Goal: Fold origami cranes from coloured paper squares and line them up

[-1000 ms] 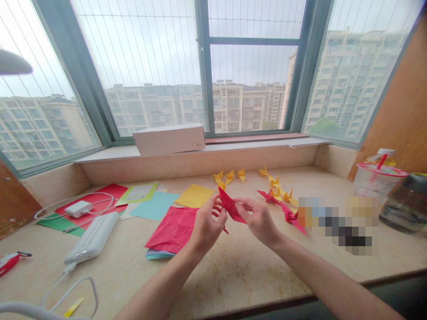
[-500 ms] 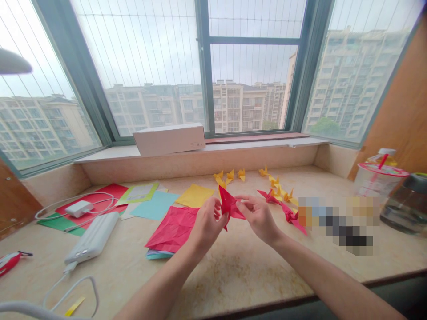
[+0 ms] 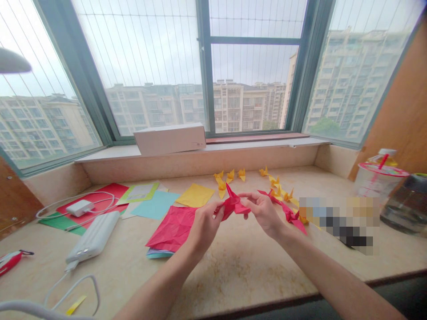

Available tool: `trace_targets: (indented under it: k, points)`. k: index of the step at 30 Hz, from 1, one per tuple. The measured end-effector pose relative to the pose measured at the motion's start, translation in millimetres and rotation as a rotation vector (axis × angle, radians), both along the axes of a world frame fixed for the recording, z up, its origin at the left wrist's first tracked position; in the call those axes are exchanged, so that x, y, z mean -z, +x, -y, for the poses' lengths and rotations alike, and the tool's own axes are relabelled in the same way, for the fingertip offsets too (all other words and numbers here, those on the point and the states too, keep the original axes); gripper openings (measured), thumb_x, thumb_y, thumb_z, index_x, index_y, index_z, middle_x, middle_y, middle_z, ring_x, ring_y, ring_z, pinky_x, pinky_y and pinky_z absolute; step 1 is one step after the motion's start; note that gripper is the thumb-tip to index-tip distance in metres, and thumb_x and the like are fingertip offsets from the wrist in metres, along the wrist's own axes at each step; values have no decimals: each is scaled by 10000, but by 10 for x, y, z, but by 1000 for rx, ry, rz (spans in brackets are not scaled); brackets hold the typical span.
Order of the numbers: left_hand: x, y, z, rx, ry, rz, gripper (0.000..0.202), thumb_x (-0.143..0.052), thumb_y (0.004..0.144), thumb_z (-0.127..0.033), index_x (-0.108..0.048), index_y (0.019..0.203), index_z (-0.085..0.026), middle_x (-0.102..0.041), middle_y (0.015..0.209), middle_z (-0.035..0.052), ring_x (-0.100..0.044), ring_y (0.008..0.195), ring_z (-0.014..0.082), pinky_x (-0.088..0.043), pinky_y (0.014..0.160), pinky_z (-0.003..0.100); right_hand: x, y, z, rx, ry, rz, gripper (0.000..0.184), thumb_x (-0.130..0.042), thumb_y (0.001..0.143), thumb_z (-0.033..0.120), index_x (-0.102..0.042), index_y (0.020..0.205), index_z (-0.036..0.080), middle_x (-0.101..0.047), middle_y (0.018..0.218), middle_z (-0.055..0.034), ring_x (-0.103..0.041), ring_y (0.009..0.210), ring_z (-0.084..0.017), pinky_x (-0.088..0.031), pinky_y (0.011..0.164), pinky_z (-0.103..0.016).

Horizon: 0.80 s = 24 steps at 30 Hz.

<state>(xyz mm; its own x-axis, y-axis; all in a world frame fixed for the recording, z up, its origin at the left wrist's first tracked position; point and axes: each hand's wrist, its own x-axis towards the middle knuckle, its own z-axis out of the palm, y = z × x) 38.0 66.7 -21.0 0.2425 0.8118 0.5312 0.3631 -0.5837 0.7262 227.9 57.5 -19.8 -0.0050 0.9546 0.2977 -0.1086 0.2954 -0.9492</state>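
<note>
A red paper crane is held up over the stone counter between my two hands, one pointed tip sticking up. My left hand pinches its left side between thumb and fingers. On the right side, the thumb and fingers of my right hand close on another folded part. Just beyond the right hand lie more red paper cranes. Several small yellow paper cranes stand in a curved row behind. Left of my left hand rests a stack of creased red paper, with bluish sheets showing underneath.
Coloured sheets, including a yellow one and a light blue one, lie at left. A white power bank with cables is nearer. A lidded cup and a dark-topped jar stand right. A white box sits on the sill.
The red crane has turned and tilted in my fingers, so its upright tip is narrower and its body lies more level. My right hand has shifted slightly along its right side.
</note>
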Motion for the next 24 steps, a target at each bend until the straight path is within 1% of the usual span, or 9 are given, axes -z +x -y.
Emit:
trace_targets:
  k: [2,4,7,9,11,13,16,20,24]
  points:
    - [-3,0,11,-10,4,-5,193,-571,863,-266,-743,940,-221,-768,879,50,-700,779,218,-523,747,319,18,19,-30,-5,-8,-32,330,-704,757,341,-718,1007,126,-706,640,-28,-594,497,-131,-456,466,-250]
    - [-9,1,20,-5,-18,-2,188,-579,840,-248,-743,924,-212,-763,843,46,-693,767,217,-521,728,311,33,39,-53,-14,-7,-80,339,-702,774,359,-709,1019,126,-705,655,-31,-606,525,-135,-477,498,-258]
    - [-14,-3,20,64,-112,67,178,-653,766,-225,-727,922,-187,-749,804,39,-679,737,209,-515,674,285,49,63,-55,17,56,-75,359,-645,841,426,-683,1060,144,-724,756,-53,-669,646,-164,-548,643,-311]
    - [2,-11,2,84,-172,147,157,-683,743,-235,-710,882,-166,-732,757,35,-656,681,188,-491,607,256,56,64,-30,77,152,52,349,-629,863,444,-681,1067,166,-736,884,-80,-691,783,-190,-557,745,-345]
    - [35,-20,-27,65,-205,219,116,-667,764,-259,-688,814,-156,-700,682,24,-619,605,157,-458,550,236,61,48,8,132,283,241,303,-653,858,418,-693,1052,189,-729,984,-89,-676,864,-198,-545,797,-354]
    - [72,-23,-57,68,-220,264,109,-637,785,-260,-665,787,-154,-675,643,15,-595,567,137,-452,535,232,60,23,46,152,410,395,260,-681,848,381,-702,1039,205,-718,1014,-80,-659,876,-196,-533,816,-358]
    - [92,-18,-82,98,-276,322,112,-632,787,-260,-629,808,-150,-672,642,17,-606,560,134,-469,539,238,50,-8,81,160,518,471,172,-673,864,327,-717,988,215,-713,969,-62,-650,885,-194,-522,828,-351]
    - [40,0,-77,149,-423,397,261,-726,724,-326,-581,844,-146,-674,605,12,-633,534,149,-482,538,248,36,-17,90,183,506,450,134,-643,884,307,-731,866,207,-715,900,-56,-664,852,-194,-521,799,-334]
    - [-10,20,-73,123,-467,473,351,-706,756,-443,-554,871,-148,-688,630,24,-638,535,144,-458,524,230,15,-20,94,266,355,378,175,-637,872,337,-718,830,187,-726,819,-50,-674,788,-194,-524,758,-323]
